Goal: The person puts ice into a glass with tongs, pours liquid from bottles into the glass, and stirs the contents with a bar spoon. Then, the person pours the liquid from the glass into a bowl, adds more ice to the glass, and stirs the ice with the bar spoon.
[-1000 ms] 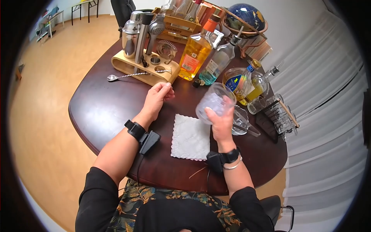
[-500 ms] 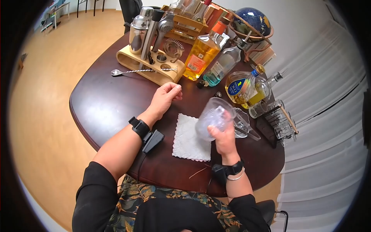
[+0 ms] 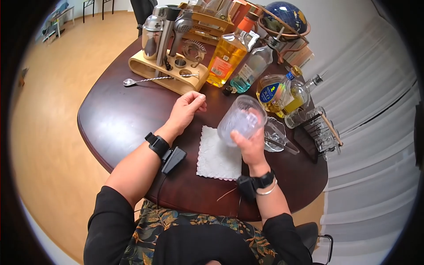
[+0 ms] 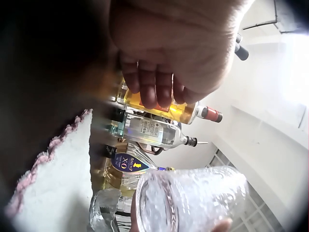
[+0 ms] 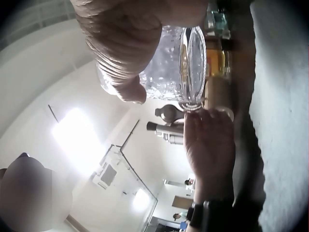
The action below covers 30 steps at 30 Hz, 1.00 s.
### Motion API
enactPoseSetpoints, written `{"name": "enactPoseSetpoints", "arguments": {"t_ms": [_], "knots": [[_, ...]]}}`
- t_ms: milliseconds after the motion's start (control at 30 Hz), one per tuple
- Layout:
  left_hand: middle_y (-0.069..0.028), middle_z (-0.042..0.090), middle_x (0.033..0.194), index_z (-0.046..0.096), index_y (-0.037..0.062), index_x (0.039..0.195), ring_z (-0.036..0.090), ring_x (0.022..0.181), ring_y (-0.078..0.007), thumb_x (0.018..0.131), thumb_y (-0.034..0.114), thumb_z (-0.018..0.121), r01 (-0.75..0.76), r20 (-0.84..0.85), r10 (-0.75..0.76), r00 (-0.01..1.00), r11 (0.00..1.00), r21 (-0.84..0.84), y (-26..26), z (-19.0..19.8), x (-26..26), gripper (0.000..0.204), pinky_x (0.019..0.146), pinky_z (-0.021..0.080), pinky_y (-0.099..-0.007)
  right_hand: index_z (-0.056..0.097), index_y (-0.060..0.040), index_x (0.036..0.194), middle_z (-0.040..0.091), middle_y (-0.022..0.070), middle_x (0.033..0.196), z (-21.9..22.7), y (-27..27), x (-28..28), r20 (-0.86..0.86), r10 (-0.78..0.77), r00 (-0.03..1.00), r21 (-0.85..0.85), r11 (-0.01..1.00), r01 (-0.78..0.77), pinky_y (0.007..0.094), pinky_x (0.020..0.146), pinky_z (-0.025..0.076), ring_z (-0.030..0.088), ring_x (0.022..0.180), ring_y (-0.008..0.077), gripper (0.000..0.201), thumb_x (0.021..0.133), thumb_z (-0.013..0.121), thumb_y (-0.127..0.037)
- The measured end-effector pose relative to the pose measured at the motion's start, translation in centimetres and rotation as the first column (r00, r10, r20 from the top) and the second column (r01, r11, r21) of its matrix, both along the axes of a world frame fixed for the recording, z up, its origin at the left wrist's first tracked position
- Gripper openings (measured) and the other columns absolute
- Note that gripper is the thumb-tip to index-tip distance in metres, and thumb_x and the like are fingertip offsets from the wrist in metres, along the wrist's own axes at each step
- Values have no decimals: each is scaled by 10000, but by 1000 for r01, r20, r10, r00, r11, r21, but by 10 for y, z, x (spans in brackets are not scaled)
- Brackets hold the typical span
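My right hand (image 3: 252, 148) grips a clear textured glass (image 3: 238, 121), tilted and raised over the far right part of a white scalloped cloth (image 3: 218, 161). Pale, ice-like pieces show through its wall, and the thumb lies across its side. In the left wrist view the same glass (image 4: 203, 200) lies sideways across the lower part. My left hand (image 3: 185, 112) holds nothing, its fingers loosely curled above the table in front of a wooden bar-tool stand (image 3: 170, 81). From the right wrist view, the left hand (image 5: 210, 145) appears just beyond the glass base.
A twisted bar spoon (image 3: 161, 79) leans on the stand, beside a shaker (image 3: 152, 37). Behind the glass stand an amber bottle (image 3: 227, 55), a clear-blue bottle (image 3: 251, 68) and an XO bottle (image 3: 274, 92). A glass dish with tongs (image 3: 274, 137) and a glass rack (image 3: 324, 134) are at right.
The glass in my right hand dipped toward the cloth and came back up, blurred, its tilt shifting. My left hand stays nearly in place. The head view has shifted slightly.
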<state>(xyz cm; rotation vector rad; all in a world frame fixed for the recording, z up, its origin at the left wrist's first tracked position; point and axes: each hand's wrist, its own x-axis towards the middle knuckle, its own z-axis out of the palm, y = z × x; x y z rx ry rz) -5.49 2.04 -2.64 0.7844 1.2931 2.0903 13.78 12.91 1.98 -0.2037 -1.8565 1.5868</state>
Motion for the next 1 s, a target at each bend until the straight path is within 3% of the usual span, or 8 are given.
{"name": "enactPoseSetpoints", "arguments": {"t_ms": [200, 300, 400, 500, 633, 800, 900, 1000], "knots": [[-15, 607, 833, 588, 47, 935, 569, 785, -96, 972, 195, 540, 6, 19, -6, 1000, 1000, -3, -1, 2, 1, 160, 762, 473, -252, 346, -39, 1320, 526, 96, 1190, 0, -2, 21, 69, 53, 996, -151, 988, -42, 334, 942, 467, 550, 1095, 196, 702, 745, 749, -35], [-14, 605, 834, 588, 51, 935, 567, 784, -94, 973, 204, 542, 31, -17, -31, 999, 999, 7, 2, -3, 2, 165, 761, 470, -250, 326, -12, 1342, 515, 98, 1217, 2, -18, 12, 40, 135, 990, -71, 989, -132, 359, 994, 428, 530, 1129, 204, 754, 731, 765, -54], [-16, 605, 834, 587, 49, 938, 569, 783, -96, 974, 209, 544, 22, -52, -21, 998, 1000, 11, 0, -2, 1, 169, 758, 471, -247, 329, -14, 1340, 504, 106, 1234, -3, 3, -7, 10, -62, 998, 101, 993, 60, 363, 990, 433, 527, 1133, 205, 740, 733, 752, -40], [-17, 605, 826, 585, 47, 937, 571, 781, -98, 974, 206, 544, 16, -31, -15, 999, 999, 31, 0, -1, 2, 168, 755, 472, -248, 333, -15, 1337, 496, 111, 1243, 11, -1, 8, 49, -47, 998, -189, 980, 56, 373, 990, 433, 522, 1138, 203, 727, 735, 741, -32], [-14, 603, 820, 583, 47, 933, 570, 778, -97, 974, 203, 541, 43, -66, -43, 997, 999, -10, 1, 0, 5, 167, 755, 470, -247, 331, -15, 1331, 493, 113, 1236, 3, -3, 16, 42, 113, 993, -28, 993, -112, 358, 965, 451, 521, 1129, 199, 695, 752, 713, 0], [-7, 602, 818, 580, 52, 929, 569, 778, -93, 971, 202, 549, 41, -64, -40, 997, 999, 17, 1, -1, 3, 159, 752, 467, -243, 331, -23, 1349, 494, 97, 1217, -6, 21, 0, 33, -106, 994, 5, 994, 106, 332, 943, 458, 532, 1094, 184, 736, 745, 751, -35], [-11, 601, 817, 578, 49, 925, 570, 780, -96, 970, 199, 553, 52, -75, -54, 996, 998, -17, -1, 2, 5, 159, 754, 467, -245, 341, -29, 1351, 513, 89, 1209, -3, 5, 14, 50, 88, 995, -168, 983, -79, 340, 944, 459, 546, 1087, 189, 717, 759, 744, -40], [-14, 601, 819, 579, 44, 927, 569, 784, -96, 972, 195, 548, 64, -61, -63, 996, 998, 4, 1, -1, 5, 160, 761, 468, -248, 351, -25, 1351, 527, 86, 1207, -5, 1, 11, -23, 246, 969, -532, 818, -220, 346, 963, 449, 557, 1087, 198, 714, 757, 748, -47]]}}
